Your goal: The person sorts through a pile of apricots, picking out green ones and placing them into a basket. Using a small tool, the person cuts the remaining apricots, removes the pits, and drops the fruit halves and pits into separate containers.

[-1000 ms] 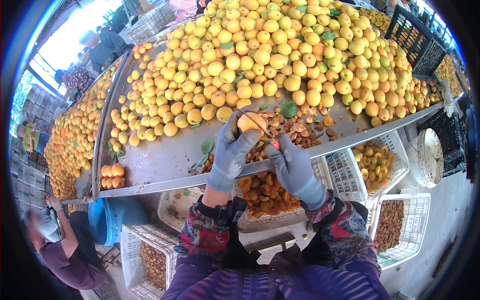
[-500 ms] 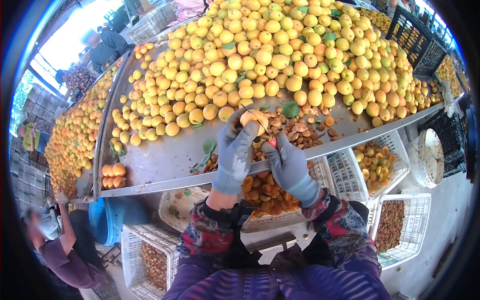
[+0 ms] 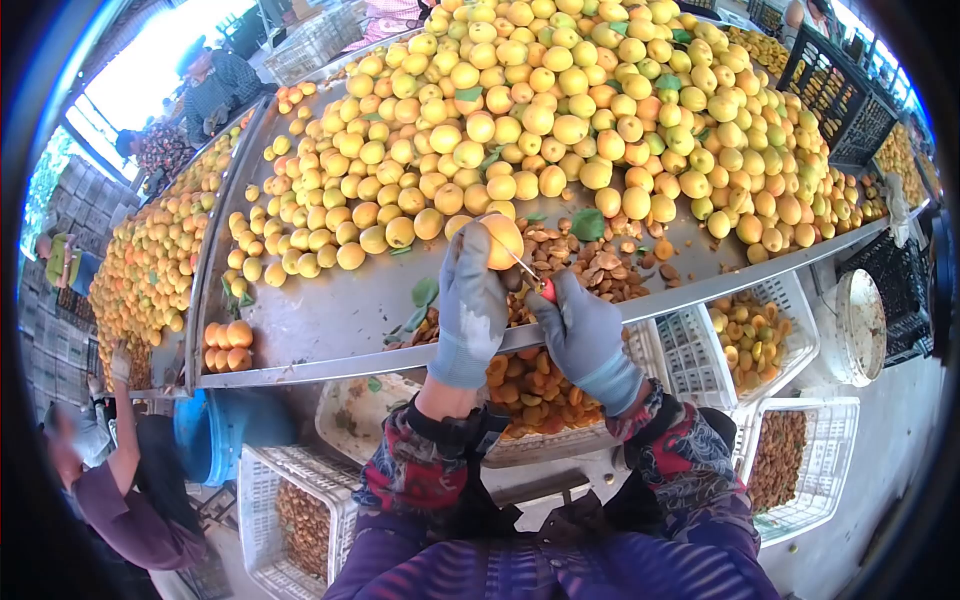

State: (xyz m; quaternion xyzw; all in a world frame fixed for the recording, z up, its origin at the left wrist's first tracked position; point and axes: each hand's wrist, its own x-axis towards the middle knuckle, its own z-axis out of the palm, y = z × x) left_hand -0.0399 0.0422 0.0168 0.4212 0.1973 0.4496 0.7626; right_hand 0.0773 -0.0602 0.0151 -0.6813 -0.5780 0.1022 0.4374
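My left hand (image 3: 472, 305), in a grey glove, is closed around a whole-looking orange-yellow apricot (image 3: 505, 240) above the metal table's front edge. My gloved right hand (image 3: 585, 330) grips a small knife (image 3: 547, 290) by its red handle. Its thin metal blade reaches up-left to the lower side of the apricot; whether the tip is in the flesh is hard to make out. Loose brown apricot pits (image 3: 602, 268) lie just beyond my hands. Below them, under the table edge, apricot halves (image 3: 535, 395) fill a crate.
A large heap of apricots (image 3: 560, 110) covers the back of the metal table (image 3: 300, 330). White crates (image 3: 690, 350) with halves or pits stand below, beside a white bucket (image 3: 860, 320) and a blue bin (image 3: 215, 435). A co-worker (image 3: 140, 500) sits at left.
The knife blade, earlier across the apricot with a cut line visible, now meets a smooth, rounder apricot at its lower right. My left hand stays nearly in place.
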